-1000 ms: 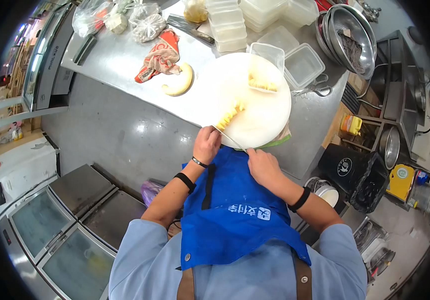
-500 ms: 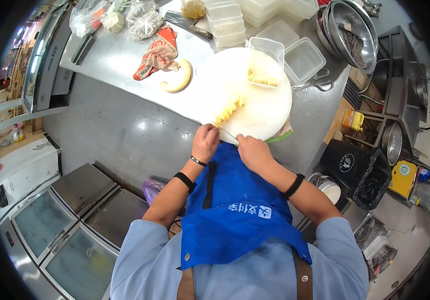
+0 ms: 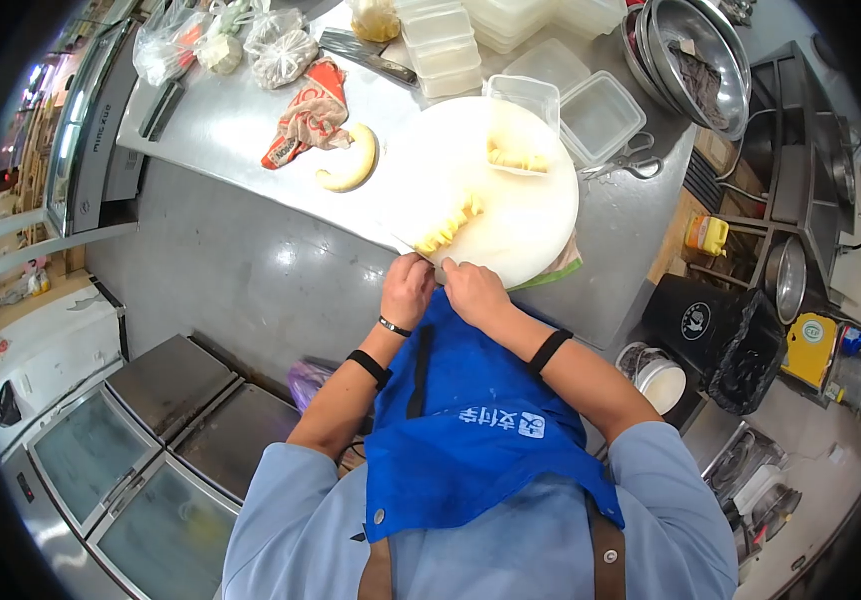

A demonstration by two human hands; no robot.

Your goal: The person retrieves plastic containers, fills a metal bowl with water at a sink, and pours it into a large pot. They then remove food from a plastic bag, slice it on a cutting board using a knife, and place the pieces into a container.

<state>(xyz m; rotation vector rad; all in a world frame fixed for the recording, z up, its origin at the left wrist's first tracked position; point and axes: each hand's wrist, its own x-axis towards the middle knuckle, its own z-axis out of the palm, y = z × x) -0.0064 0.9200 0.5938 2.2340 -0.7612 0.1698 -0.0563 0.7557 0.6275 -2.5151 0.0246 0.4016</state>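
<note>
A row of yellow banana slices point(image 3: 443, 232) lies on the round white cutting board point(image 3: 541, 225). My left hand point(image 3: 409, 290) is closed at the near end of the row, its fingertips pinched at the board's edge; the fingers hide part of what they hold. Close beside it, my right hand point(image 3: 476, 292) is closed around a thin knife, mostly hidden, its blade a faint line toward the left. A whole curved banana point(image 3: 359, 162) rests on the table left of the board. More yellow pieces point(image 3: 516, 158) sit in a clear plastic container point(image 3: 531, 95) on the board's far side.
A crumpled red-and-beige cloth point(image 3: 313, 115) lies beyond the banana. Stacked plastic containers point(image 3: 441, 50), a cleaver point(image 3: 371, 55) and plastic bags point(image 3: 281, 50) stand at the back. Scissors point(image 3: 636, 167) and metal bowls point(image 3: 696, 60) are on the right of the steel table point(image 3: 221, 130).
My right hand has moved left, close against my left hand, and the knife has shifted left with it. The view has shifted slightly.
</note>
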